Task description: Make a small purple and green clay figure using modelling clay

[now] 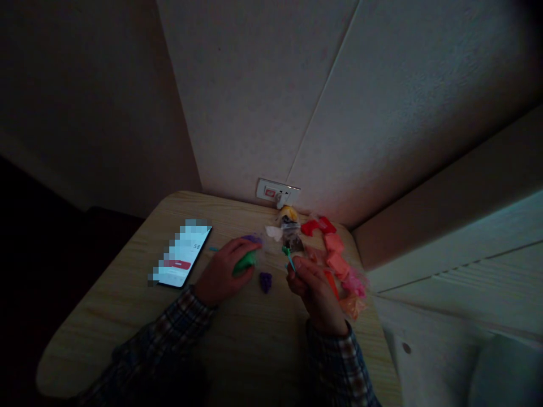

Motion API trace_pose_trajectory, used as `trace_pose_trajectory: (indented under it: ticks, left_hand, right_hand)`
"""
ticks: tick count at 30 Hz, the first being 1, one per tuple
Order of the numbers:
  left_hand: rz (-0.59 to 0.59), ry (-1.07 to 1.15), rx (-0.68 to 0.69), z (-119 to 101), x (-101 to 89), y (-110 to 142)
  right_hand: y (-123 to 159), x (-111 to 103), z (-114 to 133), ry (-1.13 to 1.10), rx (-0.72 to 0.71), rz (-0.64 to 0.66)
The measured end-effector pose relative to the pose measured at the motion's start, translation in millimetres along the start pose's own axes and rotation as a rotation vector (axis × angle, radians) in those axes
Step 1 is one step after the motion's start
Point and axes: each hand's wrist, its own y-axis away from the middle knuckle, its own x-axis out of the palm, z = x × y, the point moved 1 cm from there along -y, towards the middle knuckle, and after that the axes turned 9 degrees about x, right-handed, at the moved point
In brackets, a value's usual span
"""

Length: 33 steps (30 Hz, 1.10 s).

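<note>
My left hand (pixel 223 272) is closed around a lump of green modelling clay (pixel 245 263), which looks to be in a clear bag. In my right hand (pixel 313 287), finger and thumb pinch a thin light-blue modelling tool (pixel 291 260). A small dab of green clay (pixel 285 250) sits on the tool's upper end. Between the hands, a bumpy purple clay piece (pixel 266 281), shaped like a bunch of grapes, lies on the wooden table (pixel 254 333). A purple clay packet (pixel 253 239) rests just beyond my left fingers.
A lit phone (pixel 183 257) lies left. Behind my right hand are white clay (pixel 274 232), a dark packet (pixel 293 242) and yellow clay (pixel 288 213). Red (pixel 326 225), coral (pixel 338 264), pink (pixel 357 282) and orange (pixel 353 306) packets line the right edge. A wall socket (pixel 278 192) is behind.
</note>
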Motion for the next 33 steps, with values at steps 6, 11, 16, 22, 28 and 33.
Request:
trace_pose_trajectory:
  ticks: [6, 11, 16, 22, 28, 33]
  left_hand:
    - [0.094, -0.127, -0.044, 16.1, 12.2, 4.5]
    - [0.035, -0.198, -0.037, 28.1, 17.4, 4.8]
    - [-0.075, -0.095, 0.027, 12.1, 6.9, 0.1]
    - [-0.122, 0.573, -0.131, -1.1, 0.6, -0.3]
    - [-0.134, 0.753, -0.287, -4.0, 0.1, -2.8]
    - [-0.148, 0.838, -0.372, -5.1, -4.5, -4.8]
  right_hand:
    - [0.2, -0.1, -0.2, 0.034, -0.012, -0.031]
    - [0.0, 1.1, -0.2, 0.135, -0.024, -0.062]
    - [1.3, 5.0, 1.7, 0.491, -0.225, -0.243]
    - [6.0, 20.2, -2.7, 0.891, -0.358, -0.287]
    - [6.9, 25.0, -6.0, 1.007, -0.394, -0.233]
    - [8.2, 21.7, -2.1, 0.989, -0.414, -0.260]
